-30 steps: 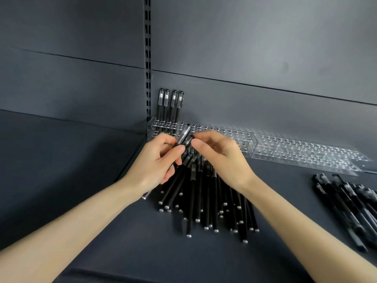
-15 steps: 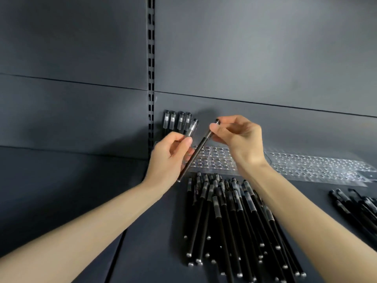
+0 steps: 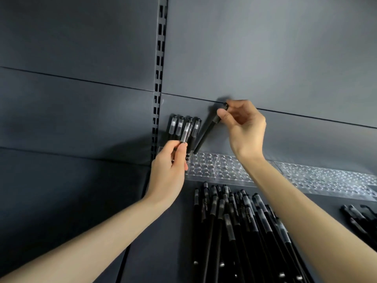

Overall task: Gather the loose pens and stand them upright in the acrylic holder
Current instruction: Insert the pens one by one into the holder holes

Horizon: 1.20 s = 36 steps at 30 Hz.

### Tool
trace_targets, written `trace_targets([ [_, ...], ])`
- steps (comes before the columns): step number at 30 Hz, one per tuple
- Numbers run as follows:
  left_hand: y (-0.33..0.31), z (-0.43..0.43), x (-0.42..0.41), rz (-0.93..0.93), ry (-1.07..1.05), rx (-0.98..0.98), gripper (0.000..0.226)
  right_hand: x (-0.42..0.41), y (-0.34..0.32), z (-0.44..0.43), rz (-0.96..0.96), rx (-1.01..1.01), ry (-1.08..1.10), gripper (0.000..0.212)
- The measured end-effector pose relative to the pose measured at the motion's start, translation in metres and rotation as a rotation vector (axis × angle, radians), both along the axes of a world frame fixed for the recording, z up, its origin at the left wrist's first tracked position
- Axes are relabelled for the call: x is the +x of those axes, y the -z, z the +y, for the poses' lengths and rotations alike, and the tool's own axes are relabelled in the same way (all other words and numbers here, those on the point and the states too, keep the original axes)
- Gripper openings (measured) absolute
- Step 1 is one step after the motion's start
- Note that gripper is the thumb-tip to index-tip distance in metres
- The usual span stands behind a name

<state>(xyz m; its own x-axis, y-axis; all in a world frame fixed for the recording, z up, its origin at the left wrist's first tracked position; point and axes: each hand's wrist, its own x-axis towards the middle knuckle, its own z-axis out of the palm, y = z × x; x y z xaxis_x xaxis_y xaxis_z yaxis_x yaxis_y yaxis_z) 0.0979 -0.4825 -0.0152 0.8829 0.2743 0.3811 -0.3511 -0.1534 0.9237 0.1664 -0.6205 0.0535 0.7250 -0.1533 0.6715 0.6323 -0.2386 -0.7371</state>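
Over acrylic holder [image 3: 224,170] | right hand [image 3: 242,127] pinches tilted pen [image 3: 206,133] | left hand [image 3: 169,170] grips second pen [image 3: 186,131] | barrel print unreadable

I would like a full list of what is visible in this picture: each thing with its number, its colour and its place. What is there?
standing pens: four, black with clear caps, upright in the holder's left end.
holder: one long row of sections, clear, at the foot of the back wall.
tilted pen: one, black, lower end at a holder hole beside the standing pens.
capped pen: one, black with clear cap, in front of the standing pens.
pile of pens: many, black, lying on the shelf before the holder.
smaller group of pens: a few, black, right edge.
shelf: one, dark grey.
slotted rail: one, dark, upright on the back wall.
left hand: holds the capped pen.
right hand: pinches the tilted pen's top.
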Motion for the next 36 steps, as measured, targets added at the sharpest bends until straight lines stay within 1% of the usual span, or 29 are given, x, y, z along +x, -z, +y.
trace_targets([
  [4, 0.003, 0.000, 0.001, 0.017, 0.011, -0.037, 0.019, 0.007, 0.009, 0.004, 0.040, -0.117, -0.019, 0.017],
  [9, 0.006, 0.002, 0.003, 0.038, 0.020, -0.059, 0.020, 0.009, 0.019, 0.008, 0.027, -0.328, -0.048, 0.022],
  [13, 0.007, 0.002, 0.003, 0.049, 0.021, -0.069, 0.019, 0.007, 0.019, 0.006, 0.025, -0.356, -0.038, 0.016],
  [17, 0.006, 0.001, 0.000, 0.050, 0.038, -0.065, 0.018, 0.003, 0.020, 0.003, 0.010, -0.414, -0.039, 0.015],
  [19, 0.006, 0.000, -0.001, 0.048, 0.065, -0.074, 0.017, -0.002, 0.020, 0.000, -0.008, -0.402, -0.037, 0.017],
  [21, 0.007, -0.001, -0.002, 0.039, 0.091, -0.051, 0.017, -0.010, 0.019, -0.005, 0.004, -0.330, -0.045, 0.016],
  [22, 0.007, -0.002, -0.002, 0.033, 0.106, -0.029, 0.017, -0.015, 0.019, -0.006, 0.041, -0.283, -0.084, 0.013],
  [24, 0.009, -0.005, -0.002, 0.030, 0.141, -0.005, 0.018, -0.024, 0.019, -0.009, 0.159, -0.197, -0.238, 0.012],
  [26, 0.010, -0.010, -0.004, 0.039, 0.182, -0.005, 0.019, -0.030, 0.021, -0.010, 0.232, -0.161, -0.360, 0.021],
  [28, 0.009, -0.014, -0.008, 0.038, 0.221, 0.009, 0.018, -0.033, 0.023, -0.013, 0.240, -0.141, -0.393, 0.027],
  [30, 0.006, -0.016, -0.011, 0.028, 0.254, 0.036, 0.016, -0.034, 0.023, -0.016, 0.233, -0.126, -0.399, 0.027],
  [32, 0.004, -0.015, -0.012, 0.009, 0.217, 0.128, 0.013, -0.034, 0.019, -0.019, 0.207, -0.121, -0.378, 0.028],
  [33, 0.005, -0.013, -0.010, -0.013, 0.151, 0.233, 0.012, -0.033, 0.016, -0.021, 0.185, -0.119, -0.349, 0.029],
  [34, 0.007, -0.010, -0.008, -0.049, 0.065, 0.369, 0.015, -0.031, 0.012, -0.023, 0.159, -0.114, -0.309, 0.031],
  [36, 0.013, -0.003, -0.003, -0.121, -0.083, 0.679, 0.030, -0.025, 0.004, -0.026, 0.097, -0.099, -0.216, 0.033],
])
